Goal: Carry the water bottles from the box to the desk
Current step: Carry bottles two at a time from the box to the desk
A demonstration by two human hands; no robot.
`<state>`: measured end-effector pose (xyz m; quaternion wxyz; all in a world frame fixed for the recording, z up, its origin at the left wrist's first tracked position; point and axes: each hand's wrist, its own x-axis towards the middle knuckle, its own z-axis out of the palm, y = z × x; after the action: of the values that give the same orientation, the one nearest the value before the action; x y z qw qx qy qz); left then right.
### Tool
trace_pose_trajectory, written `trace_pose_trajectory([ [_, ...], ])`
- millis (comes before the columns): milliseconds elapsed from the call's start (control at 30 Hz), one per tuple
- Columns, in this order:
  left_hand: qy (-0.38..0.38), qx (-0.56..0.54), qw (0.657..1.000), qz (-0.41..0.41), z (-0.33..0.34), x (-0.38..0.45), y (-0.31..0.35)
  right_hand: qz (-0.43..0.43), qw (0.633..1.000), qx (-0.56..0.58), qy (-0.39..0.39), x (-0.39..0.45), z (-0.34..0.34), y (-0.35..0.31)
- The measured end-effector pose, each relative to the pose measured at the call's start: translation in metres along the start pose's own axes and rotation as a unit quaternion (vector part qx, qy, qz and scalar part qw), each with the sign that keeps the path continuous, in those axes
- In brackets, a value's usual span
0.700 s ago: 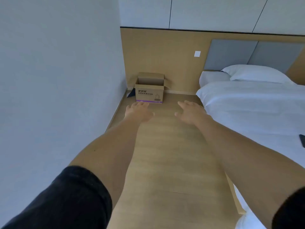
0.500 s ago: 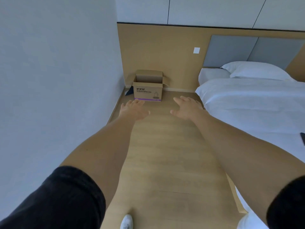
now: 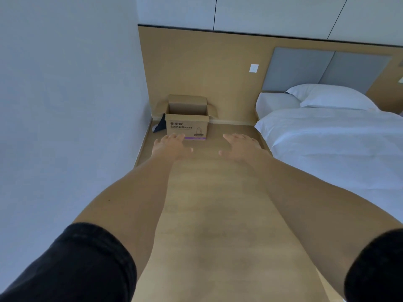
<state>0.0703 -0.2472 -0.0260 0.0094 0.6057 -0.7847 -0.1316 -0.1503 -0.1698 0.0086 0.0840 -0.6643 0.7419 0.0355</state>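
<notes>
Both hands empty, reaching toward the box (image 3: 187, 120), which is sitting flaps-up on the floor (image 3: 218, 214) in the far corner beside the bed (image 3: 327, 144). Left hand (image 3: 170, 144) and right hand (image 3: 239, 146) are spreading flat, fingers straight, touching nothing, well short of it. Bottles not visible; interior hidden, desk out of view. Advice: close in, crouch, look inside before grabbing.

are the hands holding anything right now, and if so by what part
Nothing is held. The left hand and right hand are both open and empty, stretched out toward the cardboard box on the floor.
</notes>
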Motion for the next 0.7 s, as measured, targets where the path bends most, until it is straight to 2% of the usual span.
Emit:
trace_pose_trajectory([
  [367, 0.004, -0.026, 1.0, 0.015, -0.022, 0.128, -0.05, 0.006, 1.0, 0.006, 0.006, 0.138, -0.016, -0.026],
  [700, 0.008, -0.009, 1.0, -0.001, -0.027, 0.261, -0.059, -0.01, 1.0, 0.019, -0.001, 0.295, -0.019, 0.0],
])
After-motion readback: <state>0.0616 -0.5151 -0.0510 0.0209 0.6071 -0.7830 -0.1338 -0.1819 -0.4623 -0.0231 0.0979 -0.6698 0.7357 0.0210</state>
